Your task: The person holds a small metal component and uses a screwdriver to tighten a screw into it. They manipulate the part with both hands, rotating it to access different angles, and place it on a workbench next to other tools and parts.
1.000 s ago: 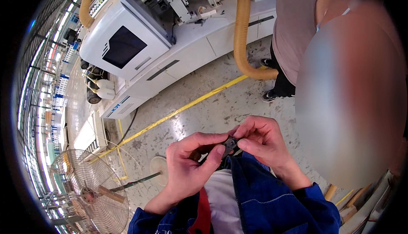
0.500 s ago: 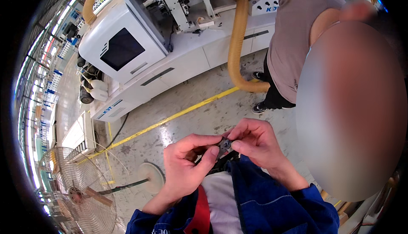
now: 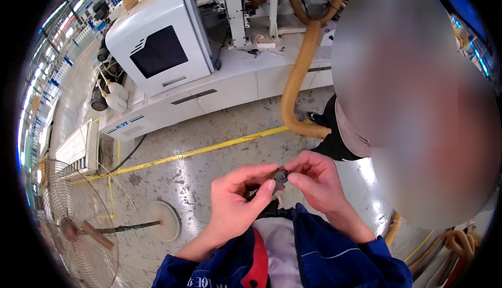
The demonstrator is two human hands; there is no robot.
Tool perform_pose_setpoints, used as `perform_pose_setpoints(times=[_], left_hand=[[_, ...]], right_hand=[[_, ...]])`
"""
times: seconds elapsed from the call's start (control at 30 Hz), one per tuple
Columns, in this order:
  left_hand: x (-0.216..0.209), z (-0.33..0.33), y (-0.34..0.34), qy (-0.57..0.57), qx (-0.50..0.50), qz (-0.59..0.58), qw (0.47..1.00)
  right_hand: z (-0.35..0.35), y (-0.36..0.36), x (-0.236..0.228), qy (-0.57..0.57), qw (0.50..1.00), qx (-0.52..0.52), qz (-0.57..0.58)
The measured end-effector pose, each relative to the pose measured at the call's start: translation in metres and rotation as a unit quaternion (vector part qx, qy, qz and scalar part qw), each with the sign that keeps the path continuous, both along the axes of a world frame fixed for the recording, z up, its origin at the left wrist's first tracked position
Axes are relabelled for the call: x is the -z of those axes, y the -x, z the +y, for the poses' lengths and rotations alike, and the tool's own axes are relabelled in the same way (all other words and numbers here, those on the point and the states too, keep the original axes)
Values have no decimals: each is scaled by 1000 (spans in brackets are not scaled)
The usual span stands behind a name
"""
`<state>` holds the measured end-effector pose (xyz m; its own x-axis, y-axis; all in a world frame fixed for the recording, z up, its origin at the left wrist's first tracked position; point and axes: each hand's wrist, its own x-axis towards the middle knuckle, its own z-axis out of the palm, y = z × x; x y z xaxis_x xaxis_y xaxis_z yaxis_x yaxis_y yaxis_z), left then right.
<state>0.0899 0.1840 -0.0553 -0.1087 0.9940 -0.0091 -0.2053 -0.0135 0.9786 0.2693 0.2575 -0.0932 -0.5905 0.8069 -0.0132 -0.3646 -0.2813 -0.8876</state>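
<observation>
A small dark metal part (image 3: 281, 177) with a round feature on its face is held up between my two hands, in front of my jacket. My left hand (image 3: 238, 194) grips it from the left, its thumb on the near side and the index finger along the top. On the other side my right hand (image 3: 319, 183) pinches at the part's right edge with thumb and index finger. What the right fingertips hold, if anything separate, is too small to make out. The part's exact kind cannot be told.
A long white machine (image 3: 230, 92) with a dark window spans the far side. A tan ribbed hose (image 3: 300, 68) drops to the floor. Another person (image 3: 350, 126) stands close at the right. A pedestal fan (image 3: 68, 229) stands at the left, near a yellow floor line (image 3: 209, 148).
My view has shifted, so the machine and fan sit differently in the picture. The person at the right leans in closer. Both hands keep hold of the part, which is tilted slightly differently.
</observation>
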Motion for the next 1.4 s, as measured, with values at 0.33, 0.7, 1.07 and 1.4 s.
perform_pose_setpoints(times=[0.33, 0.7, 1.07, 1.4], left_hand=[[5, 46, 77, -81, -48, -89, 992], [13, 109, 161, -162, 118, -7, 980], [-4, 174, 176, -279, 189, 128, 933], [-6, 189, 162, -309, 236, 116, 914]], right_hand=[[5, 109, 8, 23, 995, -85, -41], [15, 148, -20, -40, 960, 47, -275], [45, 138, -18, -142, 926, 96, -336], [56, 130, -17, -232, 875, 187, -381]])
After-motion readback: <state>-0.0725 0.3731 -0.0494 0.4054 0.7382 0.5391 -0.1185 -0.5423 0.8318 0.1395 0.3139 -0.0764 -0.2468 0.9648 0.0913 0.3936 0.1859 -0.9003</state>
